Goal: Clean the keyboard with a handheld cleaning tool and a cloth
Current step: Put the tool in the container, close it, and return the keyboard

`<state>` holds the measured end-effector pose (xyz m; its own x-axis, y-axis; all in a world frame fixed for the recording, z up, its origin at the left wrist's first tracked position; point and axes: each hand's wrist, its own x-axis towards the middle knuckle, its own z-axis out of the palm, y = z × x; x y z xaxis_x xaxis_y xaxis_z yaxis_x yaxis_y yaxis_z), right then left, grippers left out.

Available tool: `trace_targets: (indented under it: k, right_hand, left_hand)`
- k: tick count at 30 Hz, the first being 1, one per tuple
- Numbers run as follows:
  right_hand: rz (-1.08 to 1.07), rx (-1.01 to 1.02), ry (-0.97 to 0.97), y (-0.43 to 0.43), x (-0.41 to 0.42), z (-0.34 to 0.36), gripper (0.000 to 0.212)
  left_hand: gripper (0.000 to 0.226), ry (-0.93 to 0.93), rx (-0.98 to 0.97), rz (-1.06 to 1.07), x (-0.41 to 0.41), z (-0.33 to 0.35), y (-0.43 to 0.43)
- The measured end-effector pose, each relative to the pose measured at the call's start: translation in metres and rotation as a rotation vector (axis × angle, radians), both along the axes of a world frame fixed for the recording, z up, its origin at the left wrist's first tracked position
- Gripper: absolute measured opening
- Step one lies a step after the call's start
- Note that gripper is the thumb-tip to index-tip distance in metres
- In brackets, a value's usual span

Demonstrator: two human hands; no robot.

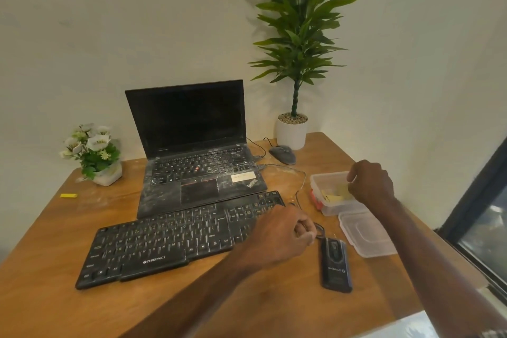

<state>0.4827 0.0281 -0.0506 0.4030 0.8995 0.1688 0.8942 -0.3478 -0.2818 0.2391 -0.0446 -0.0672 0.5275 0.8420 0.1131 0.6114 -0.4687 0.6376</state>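
Yellow cloth (336, 195) lies in the clear tub (319, 180) under the right hand's (370, 182) curled fingers, likely reaching for it; grip unclear. The left hand's (279, 233) fingers curl over the dusty keyboard's (164, 239) end, perhaps steadying it; I cannot tell whether they hold anything. The black handheld tool (336, 263) waits just beyond them.

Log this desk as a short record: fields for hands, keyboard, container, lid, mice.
keyboard: Zebronics keyboard, black, dusty, in front of the ThinkPad laptop on the wooden table
left hand: left hand over the keyboard's right end, fingers curled; grip contents unclear
right hand: right hand reaching into the clear plastic container, above yellowish contents; grip unclear
lid: lid off, lying beside the container, nearer the person
mice: black mouse right of the keyboard; grey mouse by the white plant pot
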Motion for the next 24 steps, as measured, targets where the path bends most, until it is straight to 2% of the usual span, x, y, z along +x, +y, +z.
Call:
trace_targets:
  k: [5,9,13,18,24]
  right_hand:
    - [0.014,-0.079,-0.101,-0.003,0.005,-0.01,0.026]
    - [0.059,-0.163,-0.151,0.001,0.004,-0.009,0.042]
    - [0.104,-0.255,-0.067,0.008,0.006,-0.003,0.049]
    - [0.076,-0.22,0.048,0.014,0.008,-0.001,0.045]
    - [0.055,-0.004,0.312,0.021,0.024,0.007,0.028]
  left_hand:
    - [0.01,0.031,0.007,0.002,0.001,-0.002,-0.005]
    - [0.01,0.047,0.02,0.006,0.002,-0.001,-0.009]
    - [0.012,0.042,0.016,0.0,0.003,0.0,-0.012]
    - [0.014,0.056,0.011,0.001,0.004,0.001,-0.015]
    - [0.012,0.069,-0.012,0.01,0.003,0.003,-0.015]
